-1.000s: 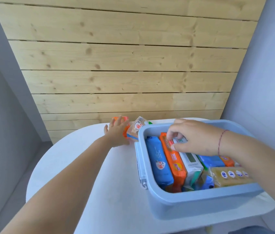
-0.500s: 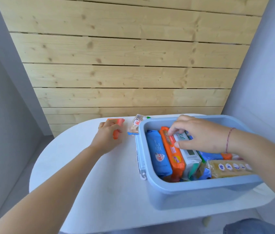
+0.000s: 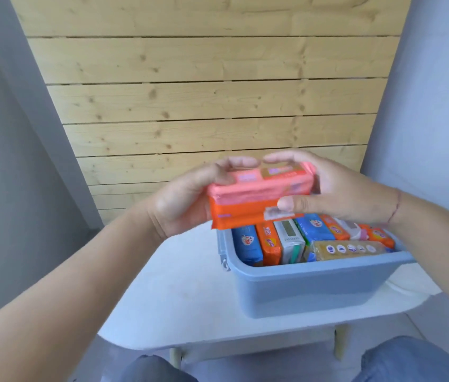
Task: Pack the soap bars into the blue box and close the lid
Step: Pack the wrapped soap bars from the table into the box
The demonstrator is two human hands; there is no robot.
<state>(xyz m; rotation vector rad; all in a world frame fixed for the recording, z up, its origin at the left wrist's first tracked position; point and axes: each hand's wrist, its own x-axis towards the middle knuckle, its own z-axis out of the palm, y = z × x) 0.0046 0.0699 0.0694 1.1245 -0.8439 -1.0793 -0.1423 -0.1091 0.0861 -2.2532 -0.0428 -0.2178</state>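
Behind everything, a wall of pale wooden planks [image 3: 190, 111] runs between two grey side walls. Below it a white table [image 3: 179, 293] with a rounded edge carries the blue box [image 3: 308, 290], which stands toward the table's right side with its top open. Inside the box, wrapped soap bars stand packed side by side: a blue bar [image 3: 246, 244] at the left end, then an orange bar [image 3: 270, 242], a white and green bar [image 3: 289, 241], and further blue and orange ones toward the right. A yellow bar [image 3: 348, 249] lies crosswise along the near wall, on top of the others.

Above the far left part of the box, both hands hold a stack of two soap bars in the air, a pink bar [image 3: 259, 186] on top of an orange pack [image 3: 245, 213]. The left hand [image 3: 187, 197] grips the stack's left end, fingers curled over the top. The right hand [image 3: 336, 188] grips the right end, thumb pressed on the near face and fingers over the top, their tips nearly meeting the left hand's. A thin red string circles the right wrist. Blue trouser knees show at the bottom edge.
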